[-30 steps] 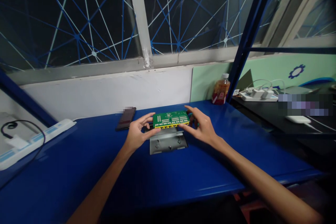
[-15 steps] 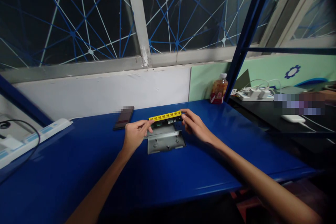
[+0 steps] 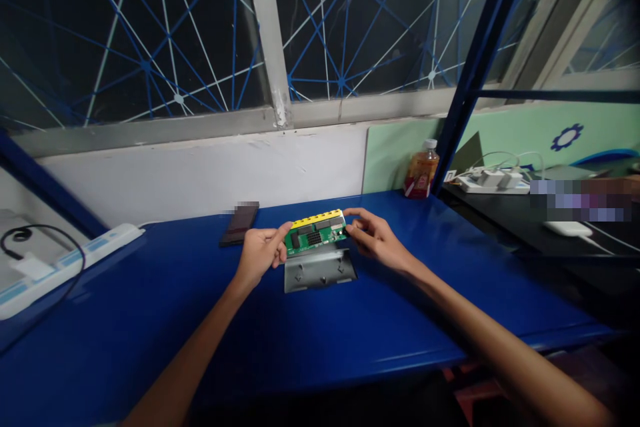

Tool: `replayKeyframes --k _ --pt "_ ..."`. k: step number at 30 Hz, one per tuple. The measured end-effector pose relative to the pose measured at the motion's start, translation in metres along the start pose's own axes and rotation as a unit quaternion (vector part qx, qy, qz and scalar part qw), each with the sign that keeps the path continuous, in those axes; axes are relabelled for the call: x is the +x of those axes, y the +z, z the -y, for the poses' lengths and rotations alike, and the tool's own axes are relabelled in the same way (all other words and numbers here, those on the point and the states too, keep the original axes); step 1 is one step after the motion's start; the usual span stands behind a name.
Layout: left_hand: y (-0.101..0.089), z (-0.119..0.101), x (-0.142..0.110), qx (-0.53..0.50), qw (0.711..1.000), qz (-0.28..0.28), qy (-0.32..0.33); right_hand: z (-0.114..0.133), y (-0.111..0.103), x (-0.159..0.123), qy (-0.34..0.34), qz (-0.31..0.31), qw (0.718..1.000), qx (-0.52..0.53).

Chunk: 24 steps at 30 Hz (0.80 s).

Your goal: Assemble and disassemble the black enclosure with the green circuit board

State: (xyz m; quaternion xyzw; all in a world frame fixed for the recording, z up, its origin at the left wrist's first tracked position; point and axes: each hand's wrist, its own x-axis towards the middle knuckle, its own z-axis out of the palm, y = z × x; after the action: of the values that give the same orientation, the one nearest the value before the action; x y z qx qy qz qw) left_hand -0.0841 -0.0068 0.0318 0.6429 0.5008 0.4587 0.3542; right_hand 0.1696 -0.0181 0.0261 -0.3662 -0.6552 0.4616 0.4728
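Observation:
A green circuit board (image 3: 316,233) with a yellow row of ports along its far edge is held up between my two hands. My left hand (image 3: 263,253) pinches its left end, thumb on top. At the right end, my right hand (image 3: 374,235) grips the board's edge between thumb and fingers. The board's face with its black heat sink and chips tilts toward me. Just below it on the blue table lies a grey metal casing part (image 3: 321,272), its inner side up. Part of the grey metal behind it is hidden by the board.
A dark phone-like slab (image 3: 240,224) lies beyond my left hand. White power strips stand at the left (image 3: 70,270) and on the dark desk at right (image 3: 493,183). A drink bottle (image 3: 421,170) is at the back right of the blue table (image 3: 400,320).
The board has been tipped, so its green component side now faces me instead of the yellow port openings. Both hands still hold its ends. The view has shifted slightly.

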Motion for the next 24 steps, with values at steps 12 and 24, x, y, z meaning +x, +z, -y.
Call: replayKeyframes --k 12,24 --pt "-0.001 -0.003 0.0 -0.008 1.0 0.012 -0.004 0.001 -0.001 0.002 0.023 -0.005 1.0 0.007" --pt "0.0 -0.007 -0.003 -0.03 0.999 0.019 -0.008 0.0 -0.003 0.002 0.088 -0.035 0.993 0.074"
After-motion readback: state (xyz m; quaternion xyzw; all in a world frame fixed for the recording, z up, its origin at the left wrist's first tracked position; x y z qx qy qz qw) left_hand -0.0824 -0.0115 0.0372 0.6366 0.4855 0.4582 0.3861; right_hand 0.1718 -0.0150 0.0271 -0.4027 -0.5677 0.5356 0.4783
